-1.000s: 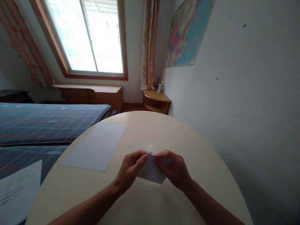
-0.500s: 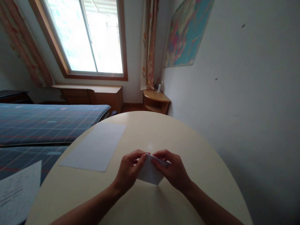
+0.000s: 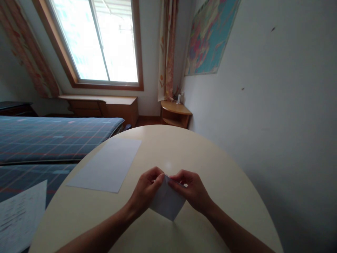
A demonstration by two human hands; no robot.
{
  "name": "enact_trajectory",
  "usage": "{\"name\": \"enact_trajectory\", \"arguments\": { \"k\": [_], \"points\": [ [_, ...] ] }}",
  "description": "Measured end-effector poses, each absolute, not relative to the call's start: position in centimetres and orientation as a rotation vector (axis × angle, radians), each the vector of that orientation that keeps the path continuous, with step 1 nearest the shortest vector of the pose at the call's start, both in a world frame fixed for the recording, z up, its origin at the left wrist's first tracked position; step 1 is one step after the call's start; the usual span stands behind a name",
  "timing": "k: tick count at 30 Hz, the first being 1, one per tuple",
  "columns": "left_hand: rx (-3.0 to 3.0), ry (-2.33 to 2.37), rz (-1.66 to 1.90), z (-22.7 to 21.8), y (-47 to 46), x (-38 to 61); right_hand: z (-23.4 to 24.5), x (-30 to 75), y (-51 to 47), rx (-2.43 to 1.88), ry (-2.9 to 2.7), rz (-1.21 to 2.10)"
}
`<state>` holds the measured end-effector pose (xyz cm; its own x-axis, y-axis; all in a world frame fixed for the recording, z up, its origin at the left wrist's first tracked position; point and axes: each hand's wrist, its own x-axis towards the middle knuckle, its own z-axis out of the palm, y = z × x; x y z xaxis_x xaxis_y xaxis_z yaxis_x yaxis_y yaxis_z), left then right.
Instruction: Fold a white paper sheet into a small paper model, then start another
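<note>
A folded piece of white paper (image 3: 168, 202) is held up between my two hands over the table, one corner pointing down towards me. My left hand (image 3: 149, 184) pinches its upper left edge near the top corner, thumb on the near side. Close beside it, my right hand (image 3: 191, 189) grips the upper right edge with the thumb lying across the near face. The fingertips of both hands nearly meet at the top corner. Most of the far side of the paper and the fingers behind it are hidden.
On the round cream table (image 3: 223, 182), a flat white sheet (image 3: 107, 167) lies to the left. A sheet with writing (image 3: 23, 214) sits at the far left, beyond the table edge. A bed with a plaid mattress (image 3: 52, 138) adjoins the left side; a wall (image 3: 276, 123) stands right.
The folded paper has tilted, so its near face shows more and its lower corner hangs nearer to me. My hands have shifted slightly, still pinching it at the top.
</note>
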<state>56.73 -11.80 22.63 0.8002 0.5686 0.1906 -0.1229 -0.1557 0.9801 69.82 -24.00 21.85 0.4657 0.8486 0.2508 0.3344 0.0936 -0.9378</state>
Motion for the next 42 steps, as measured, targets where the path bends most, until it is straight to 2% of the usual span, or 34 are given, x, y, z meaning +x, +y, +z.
{"name": "enact_trajectory", "arguments": {
  "k": [9, 42],
  "points": [
    [1.654, 0.375, 0.577, 22.45, -11.63, 56.85, 21.74, 69.51, -23.66, -1.341, -0.951, 0.675],
    [1.579, 0.367, 0.555, 22.54, -11.55, 56.78, 21.44, 70.18, -24.02, -1.293, -0.889, 0.579]
  ]
}}
